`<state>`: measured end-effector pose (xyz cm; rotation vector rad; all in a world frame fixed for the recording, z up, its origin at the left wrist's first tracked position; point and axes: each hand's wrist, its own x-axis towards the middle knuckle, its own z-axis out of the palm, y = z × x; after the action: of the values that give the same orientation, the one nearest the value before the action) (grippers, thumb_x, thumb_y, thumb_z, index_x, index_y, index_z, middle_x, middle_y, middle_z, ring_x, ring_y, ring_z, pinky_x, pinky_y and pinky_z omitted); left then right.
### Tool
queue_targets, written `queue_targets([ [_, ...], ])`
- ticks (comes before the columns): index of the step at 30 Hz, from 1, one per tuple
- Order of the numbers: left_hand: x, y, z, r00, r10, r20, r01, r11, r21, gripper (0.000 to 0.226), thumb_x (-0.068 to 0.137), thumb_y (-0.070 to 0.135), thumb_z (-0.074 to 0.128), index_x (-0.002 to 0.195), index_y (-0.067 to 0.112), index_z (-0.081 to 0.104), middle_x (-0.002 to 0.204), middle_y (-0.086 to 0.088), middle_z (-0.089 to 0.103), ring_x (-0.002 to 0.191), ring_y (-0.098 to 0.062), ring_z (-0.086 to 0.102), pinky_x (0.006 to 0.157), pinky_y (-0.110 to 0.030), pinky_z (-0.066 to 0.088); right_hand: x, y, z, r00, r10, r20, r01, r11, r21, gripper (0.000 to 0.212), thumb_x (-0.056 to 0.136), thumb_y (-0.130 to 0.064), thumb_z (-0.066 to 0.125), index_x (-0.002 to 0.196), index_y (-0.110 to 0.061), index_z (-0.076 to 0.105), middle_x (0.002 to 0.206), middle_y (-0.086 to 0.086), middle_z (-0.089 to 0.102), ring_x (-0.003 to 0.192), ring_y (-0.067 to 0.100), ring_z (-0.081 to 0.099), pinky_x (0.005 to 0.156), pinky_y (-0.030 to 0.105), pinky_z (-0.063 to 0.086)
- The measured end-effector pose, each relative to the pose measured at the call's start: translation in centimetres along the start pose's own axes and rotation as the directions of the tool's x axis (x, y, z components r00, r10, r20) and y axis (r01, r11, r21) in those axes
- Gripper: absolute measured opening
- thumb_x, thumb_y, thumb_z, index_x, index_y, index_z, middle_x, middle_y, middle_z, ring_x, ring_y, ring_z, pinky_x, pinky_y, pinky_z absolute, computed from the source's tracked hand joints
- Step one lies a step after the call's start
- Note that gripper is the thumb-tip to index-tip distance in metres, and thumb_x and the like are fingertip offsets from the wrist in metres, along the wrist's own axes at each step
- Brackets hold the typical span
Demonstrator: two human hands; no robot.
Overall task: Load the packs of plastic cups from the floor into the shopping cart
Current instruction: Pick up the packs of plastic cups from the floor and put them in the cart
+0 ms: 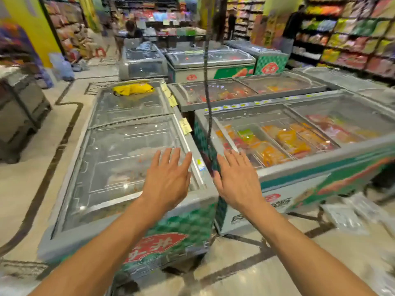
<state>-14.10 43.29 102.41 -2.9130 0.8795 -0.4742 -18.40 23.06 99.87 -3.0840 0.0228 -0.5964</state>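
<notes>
Glass-lidded chest freezers stood side by side. The left freezer [119, 163] bore a yellow bag [133, 89] on its far lid; the right freezer [299, 174] held orange and red packets. Yellow price labels [185, 126] edged the gap between them. A dark cord [206, 60] hung centrally; stocked shelves [352, 39] stood at far right.

The freezer lids [128, 159] are smooth, shiny glass that catches little spots of light. The frames [96, 231] around them look like dull grey plastic or metal, I cannot tell which. The floor [245, 274] is smooth, glossy stone tile with dark lines in it, and the packs [346, 218] lying on it are wrapped in thin, see-through, crinkly plastic. The yellow bag [133, 89] on the far lid looks like shiny plastic, the little price tags [185, 126] look like matt paper, and the hanging cord [206, 60] looks woven and rough.
</notes>
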Motion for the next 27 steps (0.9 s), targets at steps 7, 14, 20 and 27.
queue_targets([
  [7, 8.9, 18.4, -0.1, 0.964, 0.260, -0.049, -0.263, 0.961, -0.089, 0.060, 0.108, 0.046, 0.045, 0.162, 0.018, 0.042, 0.162, -0.020, 0.046, 0.149, -0.043, 0.043, 0.122, -0.060, 0.035, -8.1, 18.4, -2.0, 0.959, 0.283, 0.001, -0.281, 0.953, -0.114, 0.058, 0.102, -0.041, 0.041, 0.146, -0.006, 0.057, 0.147, 0.017, 0.059, 0.140, 0.036, 0.050, 0.124, 0.054, 0.031],
  [14, 15.5, 34.5, 0.5, 0.915, 0.401, -0.044, -0.403, 0.905, -0.136, 0.066, 0.100, 0.048, 0.032, 0.157, 0.018, 0.048, 0.159, -0.020, 0.051, 0.147, -0.044, 0.044, 0.120, -0.059, 0.035, -14.9, 33.3, -3.3, 0.883, 0.470, 0.016, -0.461, 0.872, -0.166, 0.062, 0.100, -0.044, 0.036, 0.141, -0.005, 0.061, 0.141, 0.021, 0.063, 0.134, 0.038, 0.056, 0.122, 0.055, 0.035],
  [20, 20.0, 47.7, 2.4, 0.833, 0.554, -0.014, -0.548, 0.820, -0.166, 0.063, 0.110, 0.048, 0.039, 0.165, 0.019, 0.035, 0.164, -0.020, 0.044, 0.150, -0.042, 0.041, 0.124, -0.058, 0.031, -21.7, 44.7, -3.5, 0.787, 0.615, -0.041, -0.613, 0.774, -0.160, 0.052, 0.100, -0.039, 0.042, 0.136, -0.007, 0.061, 0.135, 0.018, 0.064, 0.127, 0.038, 0.056, 0.116, 0.055, 0.041],
  [27, 24.0, 61.4, 5.7, 0.739, 0.674, -0.005, -0.647, 0.708, -0.284, 0.063, 0.108, 0.048, 0.041, 0.164, 0.020, 0.032, 0.159, -0.017, 0.049, 0.135, -0.043, 0.054, 0.108, -0.055, 0.045, -29.2, 55.4, -2.3, 0.581, 0.813, -0.033, -0.806, 0.569, -0.163, 0.055, 0.102, -0.042, 0.046, 0.137, -0.002, 0.060, 0.133, 0.022, 0.065, 0.121, 0.043, 0.059, 0.106, 0.050, 0.046],
])
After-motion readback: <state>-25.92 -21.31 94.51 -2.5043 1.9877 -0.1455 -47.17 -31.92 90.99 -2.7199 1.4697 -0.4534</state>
